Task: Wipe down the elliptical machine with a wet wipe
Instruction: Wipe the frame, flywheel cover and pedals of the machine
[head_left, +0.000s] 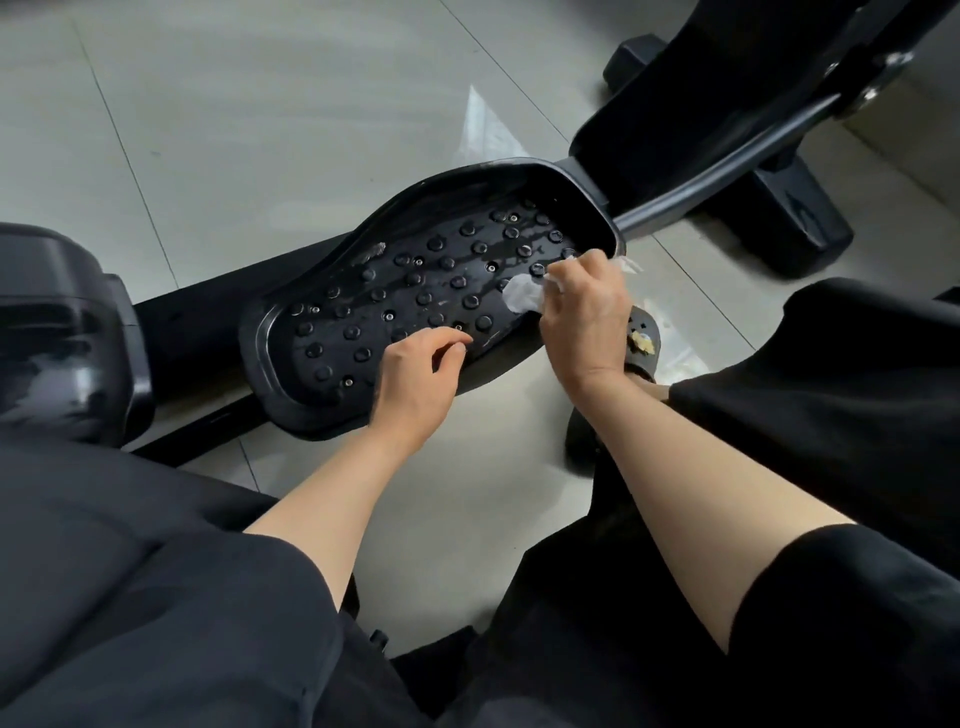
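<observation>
The elliptical's black foot pedal (363, 270), studded with round bumps and streaked wet, lies across the middle of the view. My right hand (587, 317) grips a crumpled white wet wipe (522, 295) and presses it onto the pedal's near right rim. My left hand (415, 384) rests on the pedal's near edge, fingers loosely curled with the tips on the studded surface, holding nothing.
A grey metal arm (727, 166) runs from the pedal up to the black machine body (701, 78) at the top right. A black housing (62, 332) sits at the left. My black sandal (644, 343) stands beside the pedal on the pale tile floor (260, 104).
</observation>
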